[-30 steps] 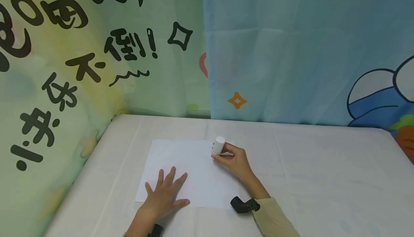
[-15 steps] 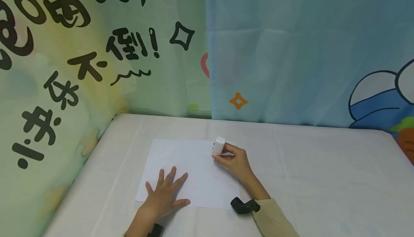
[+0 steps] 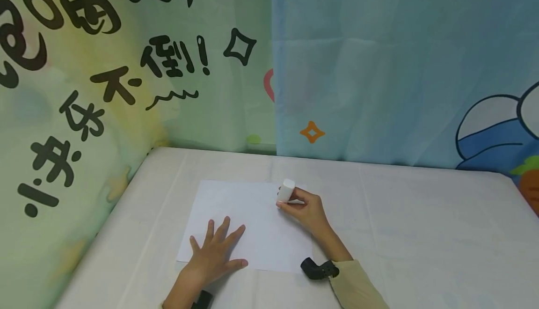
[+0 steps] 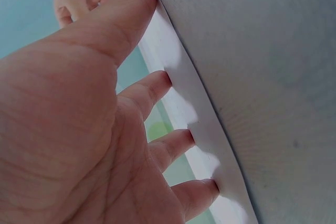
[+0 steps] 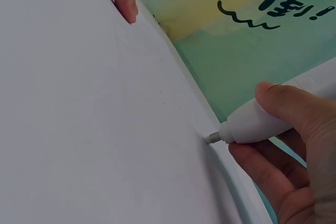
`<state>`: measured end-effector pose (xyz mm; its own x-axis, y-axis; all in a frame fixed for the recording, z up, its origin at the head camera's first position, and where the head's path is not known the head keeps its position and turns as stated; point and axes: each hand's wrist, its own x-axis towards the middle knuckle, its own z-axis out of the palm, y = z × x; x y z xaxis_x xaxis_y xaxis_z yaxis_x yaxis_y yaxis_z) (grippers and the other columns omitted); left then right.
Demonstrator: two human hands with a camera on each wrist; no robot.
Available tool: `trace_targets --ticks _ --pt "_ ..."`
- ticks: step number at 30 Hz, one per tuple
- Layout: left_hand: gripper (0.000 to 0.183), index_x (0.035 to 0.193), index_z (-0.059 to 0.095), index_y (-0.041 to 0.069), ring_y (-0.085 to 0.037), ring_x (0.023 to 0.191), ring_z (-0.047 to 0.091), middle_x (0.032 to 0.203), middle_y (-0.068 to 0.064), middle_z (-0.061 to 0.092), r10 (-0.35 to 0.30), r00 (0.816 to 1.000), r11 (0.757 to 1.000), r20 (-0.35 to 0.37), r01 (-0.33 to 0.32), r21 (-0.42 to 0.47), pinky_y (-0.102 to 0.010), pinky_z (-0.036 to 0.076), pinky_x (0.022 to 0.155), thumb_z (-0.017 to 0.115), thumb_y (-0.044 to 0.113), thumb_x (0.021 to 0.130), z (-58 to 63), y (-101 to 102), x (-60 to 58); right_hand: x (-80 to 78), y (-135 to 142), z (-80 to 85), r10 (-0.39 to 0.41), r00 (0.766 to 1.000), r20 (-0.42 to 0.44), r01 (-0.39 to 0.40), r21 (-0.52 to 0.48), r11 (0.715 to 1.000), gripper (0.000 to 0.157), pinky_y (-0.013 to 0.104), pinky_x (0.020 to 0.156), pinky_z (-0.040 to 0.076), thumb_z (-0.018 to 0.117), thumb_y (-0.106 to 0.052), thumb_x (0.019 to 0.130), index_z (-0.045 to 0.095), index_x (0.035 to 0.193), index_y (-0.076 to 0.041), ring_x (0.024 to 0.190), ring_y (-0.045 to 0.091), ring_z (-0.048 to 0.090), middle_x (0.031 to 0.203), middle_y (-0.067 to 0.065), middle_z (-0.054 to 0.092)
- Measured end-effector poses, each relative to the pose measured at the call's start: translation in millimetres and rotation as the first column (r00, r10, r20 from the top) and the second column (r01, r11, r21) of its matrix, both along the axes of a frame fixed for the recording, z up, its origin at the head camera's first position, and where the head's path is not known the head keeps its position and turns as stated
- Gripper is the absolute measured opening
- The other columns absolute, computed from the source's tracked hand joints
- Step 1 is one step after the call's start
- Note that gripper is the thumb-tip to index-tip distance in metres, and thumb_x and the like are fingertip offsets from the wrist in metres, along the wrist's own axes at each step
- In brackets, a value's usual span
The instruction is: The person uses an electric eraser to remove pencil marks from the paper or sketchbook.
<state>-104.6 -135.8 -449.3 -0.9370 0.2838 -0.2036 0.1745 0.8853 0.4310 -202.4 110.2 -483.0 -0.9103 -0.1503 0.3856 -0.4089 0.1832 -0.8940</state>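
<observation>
"Pen (image 3: 286,191) position?"

"Over the far right part of the sheet of paper (image 3: 252,206), in the grip of the right hand (image 3: 309,210). Body white and thick; it stands tilted, nose down."

"Specify the grip."

"Thumb and fingers pinch the pen close to its narrow end. In the right wrist view, a short grey tip (image 5: 213,137) projects from the nose and points at the paper."

"Is the tip in contact with the paper?"

"Cannot tell. It is either touching or just above the surface."

"State of the left hand (image 3: 214,257)?"

"Palm down, fingers spread wide, on the near left part of the paper. In the left wrist view, the fingertips touch the sheet. The thumb extends right, beside the near edge. The two hands are well apart."

"List the surroundings."

"White table (image 3: 429,234) beneath the paper. A black device (image 3: 317,270) sits at the right wrist, next to a beige sleeve (image 3: 358,284); another black device (image 3: 203,299) shows at the left wrist. Beyond the table: a green curtain (image 3: 223,117) with dark lettering on the left, a blue curtain (image 3: 370,89) with an orange star (image 3: 306,136) on the right."
</observation>
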Motion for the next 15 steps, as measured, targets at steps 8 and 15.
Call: trace_targets --ticks 8,15 --pt "0.078 0.149 0.039 0.020 -0.056 0.142 0.010 0.159 -0.021 0.023 -0.002 1.000 1.000 0.004 0.002 0.009 -0.086 0.010 0.092 0.068 0.052 0.085 0.7 0.3 0.5 -0.2 -1.8 -0.2 0.016 1.000 -0.005 -0.016 -0.003 1.000 0.035 0.020 0.071 0.057 0.080 0.005 0.075 0.068 0.107 0.010 0.086 0.005 0.066 0.101 0.023 0.071" --pt "0.078 0.149 0.038 0.020 -0.056 0.142 0.010 0.159 -0.021 0.022 -0.004 1.000 1.000 0.003 0.004 0.010 -0.087 0.010 0.092 0.068 0.052 0.085 0.8 0.1 0.6 -1.5 -2.6 -1.7 0.040 0.999 -0.012 -0.040 -0.007 0.999 0.033 0.022 0.073 0.057 0.080 0.004 0.076 0.069 0.107 0.009 0.089 0.005 0.066 0.102 0.022 0.072"
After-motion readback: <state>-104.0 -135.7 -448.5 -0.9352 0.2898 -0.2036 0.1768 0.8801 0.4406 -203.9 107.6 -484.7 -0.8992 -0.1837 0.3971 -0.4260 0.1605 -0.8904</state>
